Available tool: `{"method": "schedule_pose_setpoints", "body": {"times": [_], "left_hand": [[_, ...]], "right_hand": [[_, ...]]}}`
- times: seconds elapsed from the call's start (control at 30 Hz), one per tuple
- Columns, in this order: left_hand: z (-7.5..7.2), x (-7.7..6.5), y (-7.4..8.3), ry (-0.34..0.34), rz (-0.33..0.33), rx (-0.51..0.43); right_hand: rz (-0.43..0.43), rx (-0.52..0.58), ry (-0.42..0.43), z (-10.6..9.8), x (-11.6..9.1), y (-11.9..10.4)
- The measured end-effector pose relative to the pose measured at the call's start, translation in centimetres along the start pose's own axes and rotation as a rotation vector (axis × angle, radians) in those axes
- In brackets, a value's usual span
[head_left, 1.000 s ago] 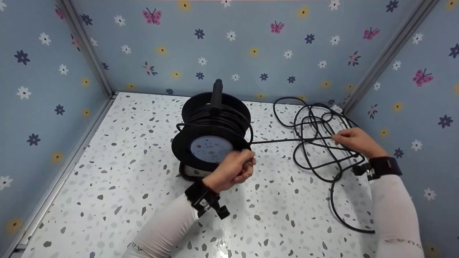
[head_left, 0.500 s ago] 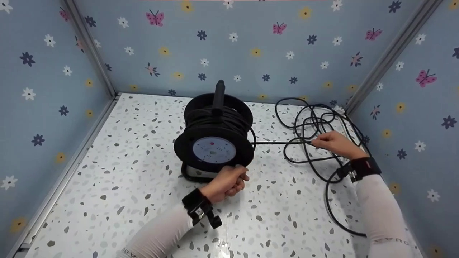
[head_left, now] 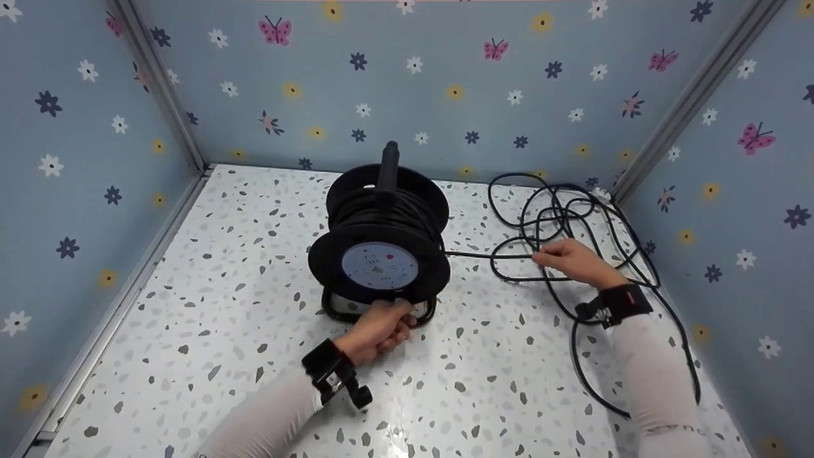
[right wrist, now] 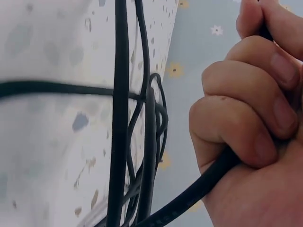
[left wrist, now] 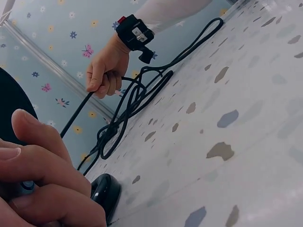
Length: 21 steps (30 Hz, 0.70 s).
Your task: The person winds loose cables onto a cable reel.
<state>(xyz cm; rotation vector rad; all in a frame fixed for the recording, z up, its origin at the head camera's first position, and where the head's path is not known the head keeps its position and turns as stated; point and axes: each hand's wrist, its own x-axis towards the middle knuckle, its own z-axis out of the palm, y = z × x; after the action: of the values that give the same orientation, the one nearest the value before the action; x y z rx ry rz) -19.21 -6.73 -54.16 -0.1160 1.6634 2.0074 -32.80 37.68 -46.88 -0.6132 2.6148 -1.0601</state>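
Note:
A black cable reel [head_left: 324, 264] with a pale socket disc [head_left: 379, 266] on its front stands mid-floor, cable wound round its drum. At the lower rim of the front flange, my left hand [head_left: 375, 327] has its fingers curled round a small knob, mostly hidden; a dark bit of the knob [left wrist: 27, 185] shows between the fingers in the left wrist view. Off to the right, my right hand [head_left: 575, 262] grips the black cable [head_left: 474, 256], which runs straight from the reel. In the right wrist view the cable [right wrist: 194, 194] passes through the curled fingers [right wrist: 232, 116].
Loose loops of cable [head_left: 523, 224] lie tangled at the back right, with a length trailing forward past the right arm. The reel's carrying handle [head_left: 388, 172] points up, and its tube stand [head_left: 335, 313] rests on the speckled surface. Patterned walls [head_left: 413, 83] enclose three sides.
My left hand has swung down and left along the flange rim, and the disc's red spot has turned clockwise. The right hand has come left, nearer the reel, with the cable.

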Motion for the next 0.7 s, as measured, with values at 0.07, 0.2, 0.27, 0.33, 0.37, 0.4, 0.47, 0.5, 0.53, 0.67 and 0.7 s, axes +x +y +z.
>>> {"method": "schedule_pose_setpoints", "body": {"times": [0.07,0.2,0.27,0.33,0.37,0.4,0.47,0.5,0.53,0.67,0.7], "left_hand": [[-0.6,-0.2,-0.1,0.005,-0.002,-0.006],[-1.6,-0.5,-0.3,0.015,-0.001,-0.016],[-2.1,-0.6,-0.3,0.026,-0.003,-0.018],[-2.5,-0.8,-0.3,0.039,-0.004,-0.023],[-2.8,-0.9,-0.2,0.047,-0.004,-0.027],[-3.0,-1.0,-0.2,0.053,-0.003,-0.031],[-3.5,-1.2,-0.2,0.06,-0.002,-0.039],[-3.7,-1.4,-0.2,0.059,-0.001,-0.047],[-4.0,-1.4,-0.3,0.055,0.004,-0.054],[-4.8,-1.9,-0.5,0.033,0.034,-0.09],[-4.9,-2.0,-0.6,0.029,0.047,-0.104]], "right_hand": [[-0.01,-0.005,-0.003,0.4,0.2,-0.2],[-0.022,-0.019,-0.014,1.0,0.6,-0.6],[-0.023,-0.021,-0.012,1.2,0.6,-0.6],[-0.021,-0.02,0.0,1.3,0.5,-0.5],[-0.02,-0.017,0.004,1.4,0.4,-0.4],[-0.021,-0.015,0.006,1.4,0.2,-0.3],[-0.023,-0.028,0.008,1.5,0.0,-0.1],[-0.021,-0.035,0.008,1.6,-0.1,0.0],[-0.019,-0.044,0.006,1.6,-0.1,0.1],[-0.008,-0.054,0.005,1.7,-0.2,0.3],[-0.003,-0.046,0.006,1.7,-0.1,0.3]]}}
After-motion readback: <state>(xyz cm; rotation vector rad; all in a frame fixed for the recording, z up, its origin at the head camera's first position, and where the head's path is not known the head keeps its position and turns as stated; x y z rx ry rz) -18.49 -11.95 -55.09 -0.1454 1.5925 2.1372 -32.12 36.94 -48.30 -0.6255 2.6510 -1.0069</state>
